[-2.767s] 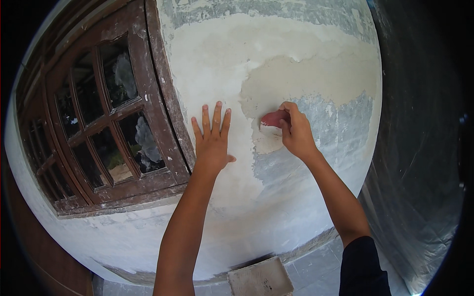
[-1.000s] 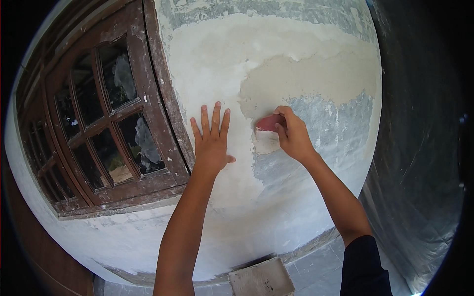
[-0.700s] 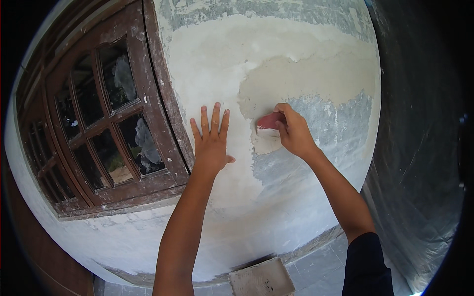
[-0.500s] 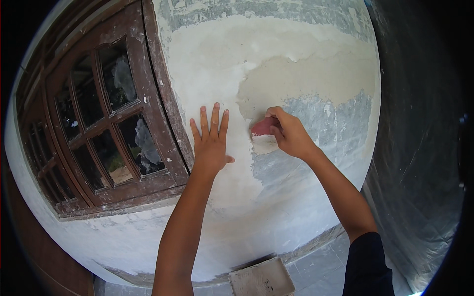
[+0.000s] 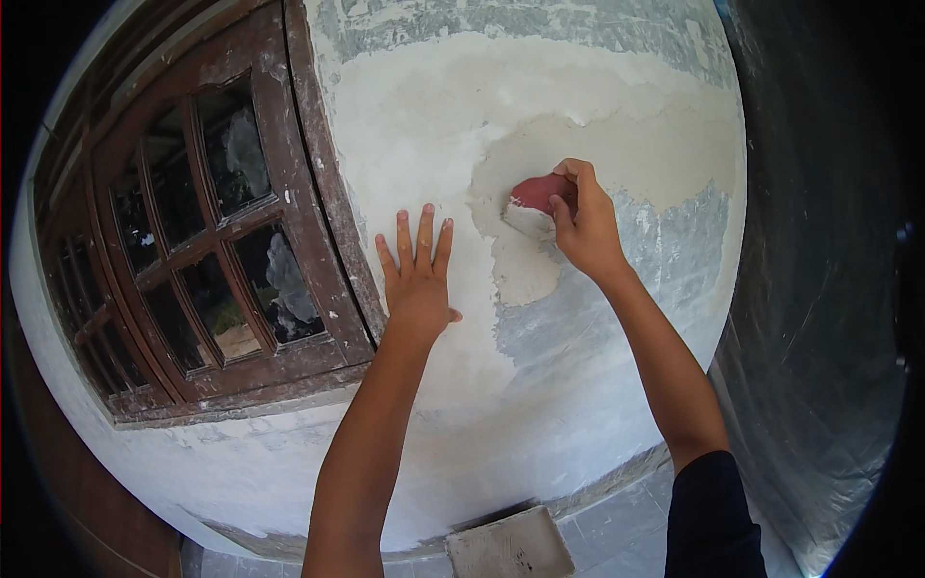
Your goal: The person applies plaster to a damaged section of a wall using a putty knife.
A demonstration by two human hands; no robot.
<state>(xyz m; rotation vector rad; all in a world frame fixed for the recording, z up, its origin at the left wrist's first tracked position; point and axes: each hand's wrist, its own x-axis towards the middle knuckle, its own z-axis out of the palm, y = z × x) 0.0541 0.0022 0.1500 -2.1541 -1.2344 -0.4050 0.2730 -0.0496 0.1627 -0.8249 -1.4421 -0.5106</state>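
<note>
My right hand grips a red putty scraper by its upper side. Pale filler coats the scraper's lower edge, which meets the wall inside a damp beige patch of putty. Below and right of that patch shows bare grey wall. Flat against the whitish, dry-looking wall, between the window and the putty, lies my left hand with its fingers spread and nothing in it.
A brown wooden window with paint-spotted frame and glass panes fills the left. Dark plastic sheeting hangs at the right. On the grey tiled floor, by the wall's foot, sits a putty-smeared rectangular tray.
My right hand has moved the scraper up and slightly right across the wall. Fresh beige putty now covers a spot below it that was partly grey. My left hand stays nearly in place.
</note>
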